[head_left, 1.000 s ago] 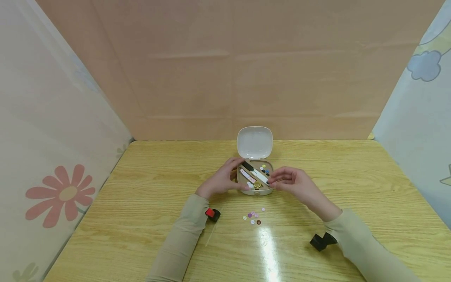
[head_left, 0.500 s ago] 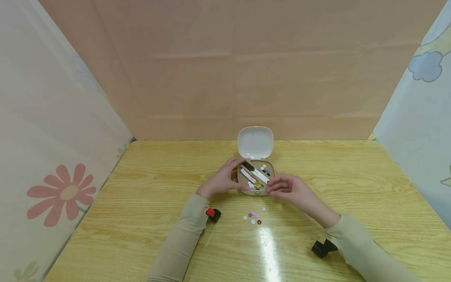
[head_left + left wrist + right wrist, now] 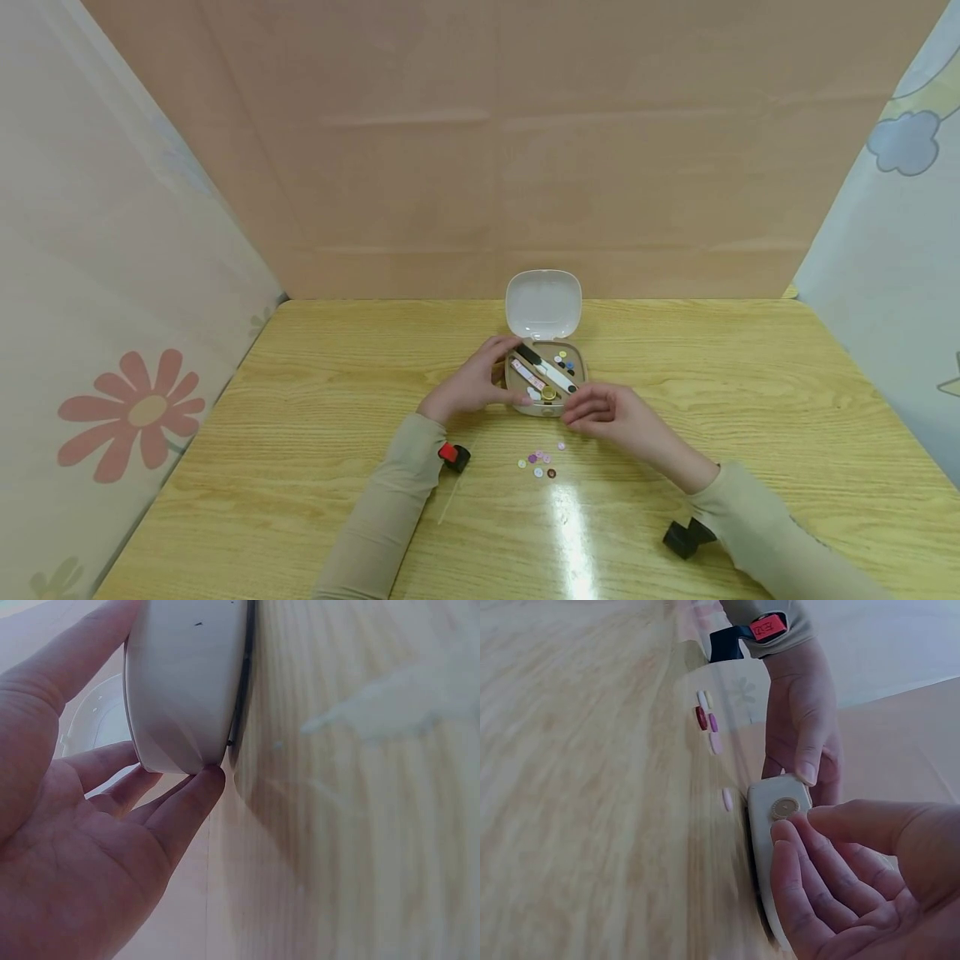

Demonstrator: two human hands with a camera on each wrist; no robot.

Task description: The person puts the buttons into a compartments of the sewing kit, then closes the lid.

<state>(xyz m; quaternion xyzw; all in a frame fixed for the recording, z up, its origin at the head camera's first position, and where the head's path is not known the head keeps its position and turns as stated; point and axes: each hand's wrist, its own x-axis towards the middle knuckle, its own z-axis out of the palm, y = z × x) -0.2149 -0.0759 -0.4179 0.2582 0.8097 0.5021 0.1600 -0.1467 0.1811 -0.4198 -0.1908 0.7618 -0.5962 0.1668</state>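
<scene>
A small white sewing box point(image 3: 534, 410) sits on the table with its lid point(image 3: 543, 304) raised at the back. My left hand point(image 3: 468, 385) grips its left side, thumb at the front edge and fingers round the back. In the left wrist view, fingertips point(image 3: 206, 780) touch the box wall. My right hand point(image 3: 611, 414) is at the front right corner, fingers loosely bent; in the right wrist view they are beside the round latch button point(image 3: 785, 808), with nothing visible between them. Inside lie a black-and-white tool point(image 3: 557, 377), a pink-patterned strip point(image 3: 527, 374), a gold round piece point(image 3: 549, 392) and several buttons point(image 3: 562, 355).
Several loose buttons point(image 3: 538, 472) in pink, purple, white and dark red lie on the wooden table point(image 3: 337, 350) in front of the box. A thin pale strip point(image 3: 452, 497) is near the left forearm. A tan backdrop point(image 3: 480, 150) rises behind the table.
My right hand has moved down and slightly toward me, from the box's right side to its front right corner. The left hand and the box have stayed in place.
</scene>
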